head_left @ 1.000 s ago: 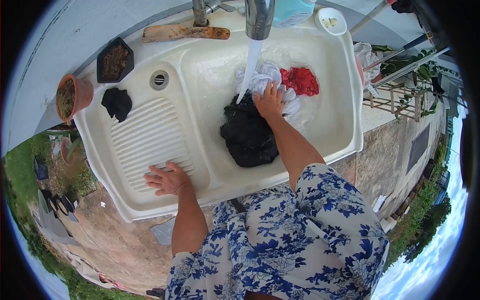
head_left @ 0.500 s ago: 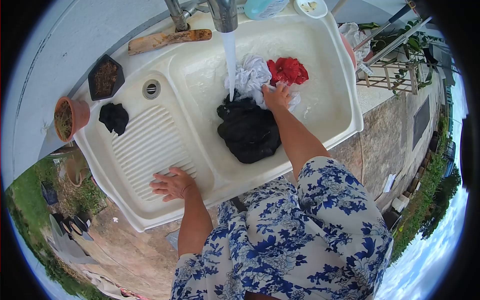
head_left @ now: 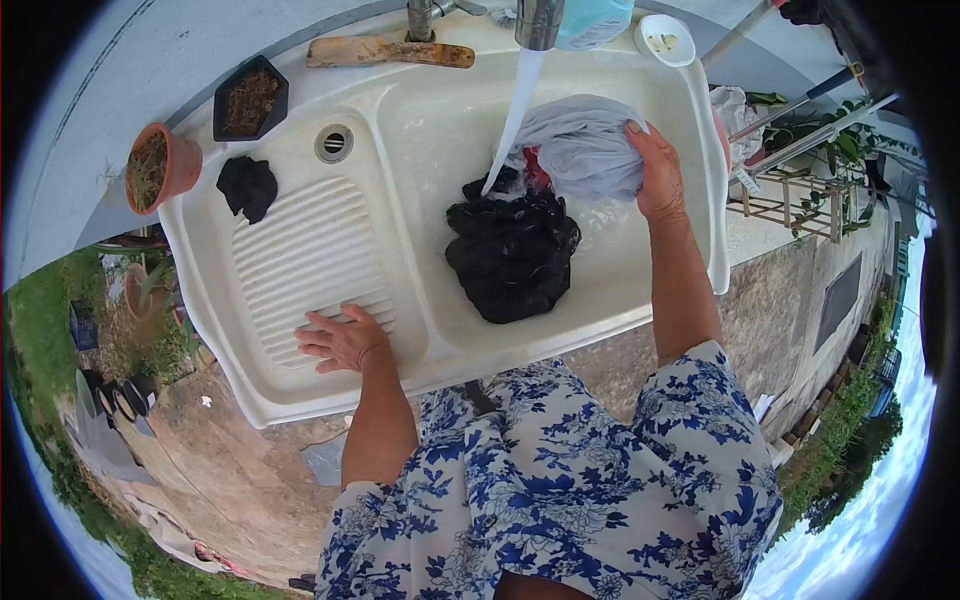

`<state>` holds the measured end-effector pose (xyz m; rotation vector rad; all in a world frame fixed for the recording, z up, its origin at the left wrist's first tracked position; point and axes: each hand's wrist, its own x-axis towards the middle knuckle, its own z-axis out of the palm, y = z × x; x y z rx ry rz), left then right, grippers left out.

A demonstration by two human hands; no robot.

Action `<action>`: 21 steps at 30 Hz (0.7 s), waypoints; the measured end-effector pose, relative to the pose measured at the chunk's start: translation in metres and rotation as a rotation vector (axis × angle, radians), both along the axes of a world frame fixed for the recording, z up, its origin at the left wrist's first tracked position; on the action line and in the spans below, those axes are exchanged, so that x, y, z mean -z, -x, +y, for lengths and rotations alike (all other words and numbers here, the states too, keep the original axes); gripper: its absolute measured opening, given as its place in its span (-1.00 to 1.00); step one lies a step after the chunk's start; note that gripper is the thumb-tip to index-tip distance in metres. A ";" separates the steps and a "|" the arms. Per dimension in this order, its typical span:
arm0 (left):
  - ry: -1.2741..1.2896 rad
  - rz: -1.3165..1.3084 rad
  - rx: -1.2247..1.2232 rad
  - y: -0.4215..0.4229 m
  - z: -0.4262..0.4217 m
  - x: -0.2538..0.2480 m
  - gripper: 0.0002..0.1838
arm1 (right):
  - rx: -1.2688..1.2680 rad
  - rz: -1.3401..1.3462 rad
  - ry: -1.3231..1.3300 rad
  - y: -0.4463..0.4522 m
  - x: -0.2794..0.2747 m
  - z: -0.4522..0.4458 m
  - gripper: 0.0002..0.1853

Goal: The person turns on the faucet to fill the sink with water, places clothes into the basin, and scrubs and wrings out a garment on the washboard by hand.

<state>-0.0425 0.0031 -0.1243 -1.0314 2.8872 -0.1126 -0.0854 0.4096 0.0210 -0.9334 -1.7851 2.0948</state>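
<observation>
My right hand [head_left: 658,178] grips the right edge of a wet white cloth [head_left: 585,140], which is spread and lifted in the right basin of the sink. Beneath it a small part of a red cloth [head_left: 537,168] shows; the rest is hidden. A soaked black cloth [head_left: 512,258] lies bunched in front of the white one. Water [head_left: 515,115] runs from the tap [head_left: 539,22] near both cloths. Fingers spread, my left hand [head_left: 345,338] rests flat on the ribbed washboard [head_left: 305,260] and holds nothing.
A small black cloth [head_left: 246,188] lies at the washboard's top left, near the drain [head_left: 334,144]. Around the rim stand a clay pot [head_left: 165,170], a black planter [head_left: 250,98], a wooden piece [head_left: 390,52], a blue bottle [head_left: 595,22] and a white dish [head_left: 665,40].
My right hand has moved right and up, pulling the white cloth out wide so it covers most of the red cloth. My left hand stays on the washboard. The view has shifted slightly.
</observation>
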 end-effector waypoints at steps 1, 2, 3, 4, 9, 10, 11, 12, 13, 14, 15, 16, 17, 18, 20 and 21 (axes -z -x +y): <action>0.004 0.000 0.005 -0.001 -0.001 0.000 -0.29 | -0.010 0.000 0.003 -0.002 -0.008 0.001 -0.62; 0.007 -0.003 -0.003 -0.001 -0.001 -0.001 -0.29 | 0.060 0.092 0.089 -0.005 -0.014 0.002 -0.58; -0.015 -0.005 0.004 -0.001 0.000 -0.003 -0.29 | 0.132 0.184 0.174 -0.005 -0.017 0.003 -0.54; -0.038 -0.005 0.013 0.000 0.000 -0.005 -0.29 | 0.129 0.183 0.175 -0.005 -0.012 0.004 -0.54; -0.016 -0.019 0.011 0.001 0.001 -0.005 -0.30 | 0.050 -0.233 -0.067 0.000 0.031 0.004 -0.47; 0.013 -0.022 0.009 -0.001 0.000 -0.003 -0.31 | -0.138 -0.263 -0.179 -0.004 0.058 0.015 -0.46; 0.016 -0.030 0.006 -0.002 0.000 -0.005 -0.31 | -0.142 -0.270 -0.176 -0.008 0.079 0.023 -0.46; -0.010 -0.031 0.009 -0.002 0.002 -0.010 -0.29 | -0.292 -0.438 -0.271 -0.012 0.097 0.031 -0.45; -0.037 -0.027 0.011 0.000 0.003 -0.012 -0.28 | -0.442 -0.599 -0.368 -0.013 0.107 0.033 -0.45; -0.037 -0.025 0.011 0.001 0.003 -0.010 -0.28 | -0.442 -0.597 -0.369 -0.015 0.117 0.032 -0.45; -0.029 -0.023 0.017 0.000 0.002 -0.009 -0.28 | -0.499 -0.795 -0.849 -0.017 0.119 0.024 -0.43; -0.021 -0.025 0.023 -0.003 0.002 -0.010 -0.28 | -0.541 -0.976 -1.338 -0.018 0.119 0.018 -0.42; -0.018 -0.032 0.020 -0.004 0.002 -0.009 -0.28 | -0.452 -0.816 -1.205 -0.009 0.117 0.023 -0.37; -0.030 -0.031 0.016 -0.003 0.003 -0.011 -0.28 | -0.461 -0.819 -1.203 0.000 0.135 0.024 -0.37; -0.041 -0.027 0.017 -0.003 0.002 -0.011 -0.28 | -0.386 -0.698 -0.866 0.016 0.181 0.022 -0.35; -0.030 -0.018 0.023 -0.003 0.001 -0.008 -0.28 | -0.429 -0.850 -0.972 0.022 0.168 -0.006 -0.35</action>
